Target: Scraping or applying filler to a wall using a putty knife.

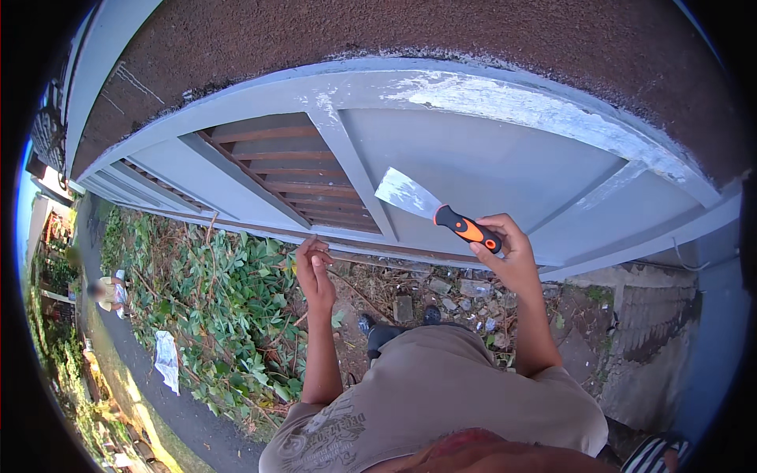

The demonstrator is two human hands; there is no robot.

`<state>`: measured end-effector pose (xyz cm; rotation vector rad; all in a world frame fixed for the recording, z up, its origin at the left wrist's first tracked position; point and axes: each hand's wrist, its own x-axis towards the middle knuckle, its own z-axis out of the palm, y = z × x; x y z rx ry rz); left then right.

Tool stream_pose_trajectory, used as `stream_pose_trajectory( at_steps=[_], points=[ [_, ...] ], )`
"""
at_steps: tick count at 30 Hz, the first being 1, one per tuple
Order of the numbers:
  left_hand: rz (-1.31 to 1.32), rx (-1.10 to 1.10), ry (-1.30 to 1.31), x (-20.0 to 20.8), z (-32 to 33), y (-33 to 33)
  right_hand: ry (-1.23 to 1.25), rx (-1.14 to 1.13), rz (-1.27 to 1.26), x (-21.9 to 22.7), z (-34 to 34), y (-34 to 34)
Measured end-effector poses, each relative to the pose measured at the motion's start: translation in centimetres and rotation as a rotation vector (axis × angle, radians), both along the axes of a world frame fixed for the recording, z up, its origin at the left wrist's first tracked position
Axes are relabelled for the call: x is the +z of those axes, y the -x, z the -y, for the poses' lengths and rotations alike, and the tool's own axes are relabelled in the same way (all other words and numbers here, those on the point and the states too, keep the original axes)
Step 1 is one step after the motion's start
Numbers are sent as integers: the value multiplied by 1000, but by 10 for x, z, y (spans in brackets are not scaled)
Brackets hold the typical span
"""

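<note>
My right hand (511, 256) is wrapped round the black and orange handle of a putty knife (467, 230). Its wide metal blade points up and to the left, smeared with white, in front of a grey panel (481, 162). My left hand (315, 276) is raised near the lower edge of the panelling, fingers loosely bent and thumb apart, with nothing in it. Above both hands, the grey frame rail (512, 98) has patches of white where its paint is worn or scraped. Dark slats (288, 169) fill an opening left of the panel.
Rough brown wall (394, 31) runs above the frame. Leafy plants (229, 299) grow below left, and stones (473, 288) and rubble lie near my feet. A person (109, 292) is on the paved path (189, 418) at far left, near a white sheet (166, 361).
</note>
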<state>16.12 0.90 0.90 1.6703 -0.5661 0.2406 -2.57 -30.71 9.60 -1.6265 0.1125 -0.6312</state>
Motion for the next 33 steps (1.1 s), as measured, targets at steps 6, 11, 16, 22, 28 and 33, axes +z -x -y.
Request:
stream_pose_trajectory(
  at_steps=[6,11,16,22,28,33],
  points=[
    [45,-75,-92,4,25,-9,-118,189,-546,-134,-1,40],
    [58,-237,-93,12,46,-5,-85,-63,-147,-80,-26,25],
    [44,-315,-69,10,48,-2,72,-396,19,25,-27,-4],
    [-11,-315,-69,-9,10,-8,172,-586,-17,64,-13,-27],
    [-28,-251,-71,-32,-32,-25,152,-643,-45,77,-43,-61],
    [-70,-228,-39,-24,-45,-34,93,-644,34,63,-63,-70]
  ],
)
